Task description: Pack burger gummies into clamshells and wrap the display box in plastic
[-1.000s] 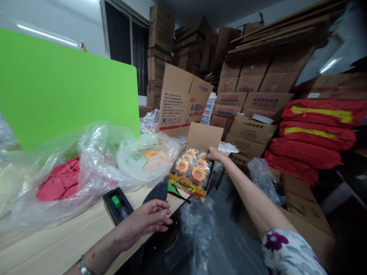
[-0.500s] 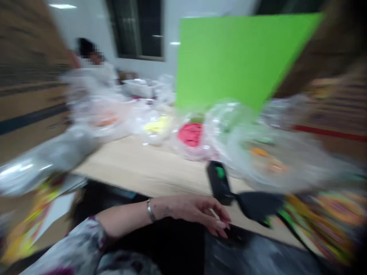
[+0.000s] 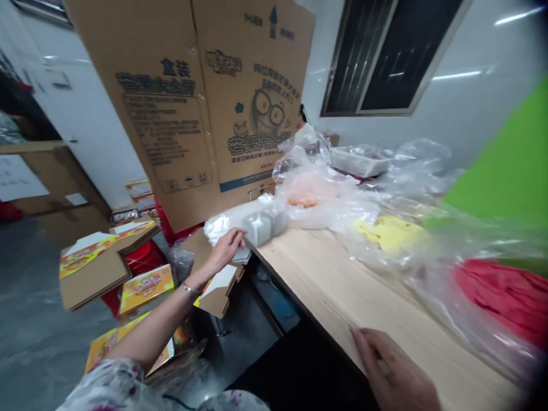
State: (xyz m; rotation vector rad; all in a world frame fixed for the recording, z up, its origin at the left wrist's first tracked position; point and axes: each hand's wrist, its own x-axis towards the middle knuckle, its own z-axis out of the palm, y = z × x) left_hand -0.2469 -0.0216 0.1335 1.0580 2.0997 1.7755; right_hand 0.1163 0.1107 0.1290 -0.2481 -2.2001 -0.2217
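**Left hand on tray stack at the table's far corner**

The left hand (image 3: pixel 226 248) is extended to the far left corner of the wooden table (image 3: pixel 342 285). Its fingers are open and laid against the near end of a stack of clear plastic trays (image 3: pixel 257 227); they touch it but are not closed round it. The stack lies on that corner of the table and partly overhangs the edge.

The right hand (image 3: pixel 394 374) rests palm down on the table's near edge. Its fingers are spread flat and it holds nothing.

A large printed cardboard carton (image 3: pixel 205 103) stands upright just behind the table's left end. Further along the table top lie clear bags: a bag of yellow pieces (image 3: pixel 391 234) near the middle and a bag of red pieces (image 3: pixel 505 297) towards the right end. A green board (image 3: pixel 509 171) stands behind the table at the right. Printed boxes (image 3: pixel 145 285) lie on the floor to the table's left, below the left forearm.
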